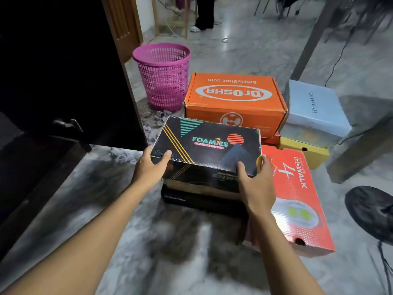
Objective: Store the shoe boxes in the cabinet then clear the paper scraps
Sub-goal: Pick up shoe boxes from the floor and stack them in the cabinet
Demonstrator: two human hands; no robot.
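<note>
Marble floor lies beneath us, with the dark cabinet at our left. Ahead sit an orange box, a red box and a pink basket. Our left hand and right hand grip the near corners of the black Foamies box, which is stacked on another black box. Paper scraps lie beside the basket.

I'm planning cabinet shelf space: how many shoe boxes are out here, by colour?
Black: 2 (Foamies box, box beneath it)
Orange box: 1
Red box: 1
Light blue box: 1
Yellow box: 1
Total: 6
</note>
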